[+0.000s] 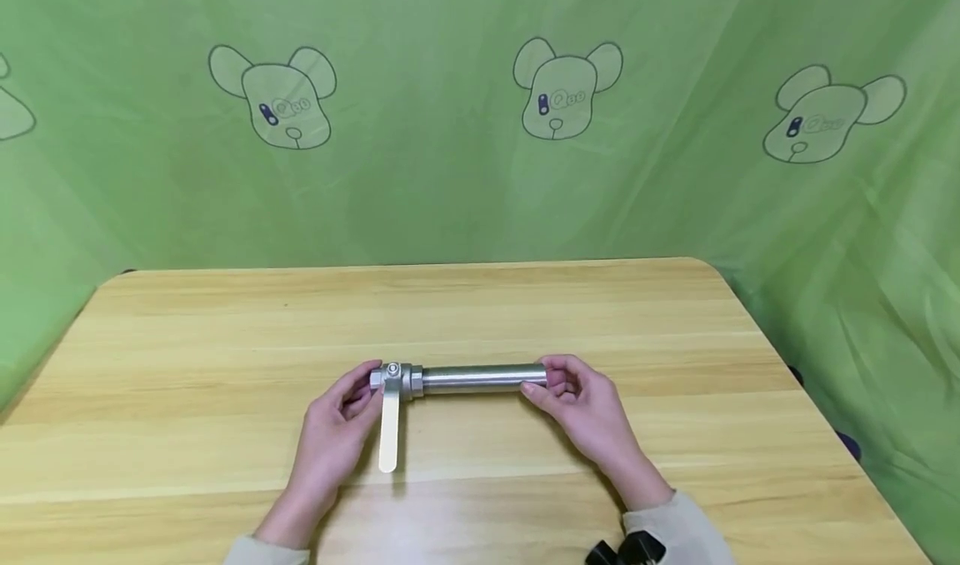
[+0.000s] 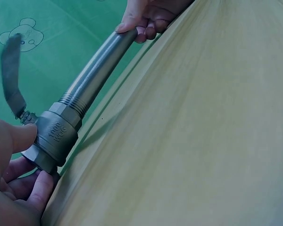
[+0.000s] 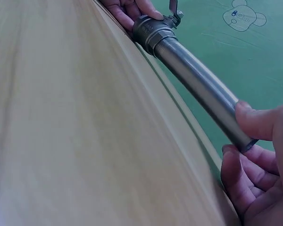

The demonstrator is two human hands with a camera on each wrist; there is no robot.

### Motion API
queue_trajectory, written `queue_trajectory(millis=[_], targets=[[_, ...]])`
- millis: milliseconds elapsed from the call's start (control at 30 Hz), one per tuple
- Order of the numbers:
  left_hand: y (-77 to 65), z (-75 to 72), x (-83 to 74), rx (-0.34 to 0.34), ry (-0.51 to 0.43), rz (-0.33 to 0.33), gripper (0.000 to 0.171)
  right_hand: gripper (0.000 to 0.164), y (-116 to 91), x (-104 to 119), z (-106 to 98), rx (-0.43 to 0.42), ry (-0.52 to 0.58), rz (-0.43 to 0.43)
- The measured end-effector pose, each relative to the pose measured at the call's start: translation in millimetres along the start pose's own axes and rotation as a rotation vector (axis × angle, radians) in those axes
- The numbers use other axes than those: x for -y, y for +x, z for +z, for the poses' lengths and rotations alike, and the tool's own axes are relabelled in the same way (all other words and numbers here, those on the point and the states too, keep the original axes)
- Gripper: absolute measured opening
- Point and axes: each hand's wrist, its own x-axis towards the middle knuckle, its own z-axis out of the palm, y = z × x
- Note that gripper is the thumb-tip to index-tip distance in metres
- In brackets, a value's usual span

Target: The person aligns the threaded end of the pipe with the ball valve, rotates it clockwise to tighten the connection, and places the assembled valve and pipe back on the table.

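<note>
A metal ball valve (image 1: pixel 406 380) with a flat lever handle (image 1: pixel 388 436) is joined to a straight steel pipe (image 1: pixel 483 378). In the head view the pipe runs sideways and the lever points toward the person. My left hand (image 1: pixel 333 432) grips the valve's hexagonal end, thumb on the body and fingers underneath. My right hand (image 1: pixel 592 411) pinches the pipe's far right end between thumb and fingers. Threads (image 2: pixel 73 102) show where the pipe enters the valve, whose body (image 2: pixel 56 134) is marked "1000 WOG". The left wrist view has the lever (image 2: pixel 11 70) standing up from the valve.
Both hands are over a light wooden table (image 1: pixel 225 323) with rounded far corners. Behind it hangs a green curtain (image 1: pixel 420 173) printed with bear heads. A black device (image 1: pixel 637 548) sits by the right sleeve (image 1: pixel 678 532).
</note>
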Motion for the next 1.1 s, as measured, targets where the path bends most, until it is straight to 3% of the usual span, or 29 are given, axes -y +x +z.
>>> queue_trajectory(millis=[300,567,800,1000,1100], targets=[[-1.1,1.4,1.0,0.005,0.001,-0.03,0.048,0.042,-1.2,-2.5,0.7,-0.013,-0.119,0.013],[0.8,0.5,1.0,0.015,-0.03,0.001,0.051,0.036,1.9,0.1,1.3,-0.01,-0.045,0.015],[-1.0,1.9,-0.6,0.007,-0.02,-0.002,0.049,0.046,2.1,-1.7,0.4,0.041,0.004,-0.008],[0.0,1.2,-0.7,0.012,-0.022,-0.002,0.05,0.032,2.3,-1.8,0.6,0.055,-0.078,-0.017],[0.6,0.5,-0.8,0.015,-0.027,0.001,0.05,0.034,2.8,-1.7,2.7,0.041,-0.132,-0.031]])
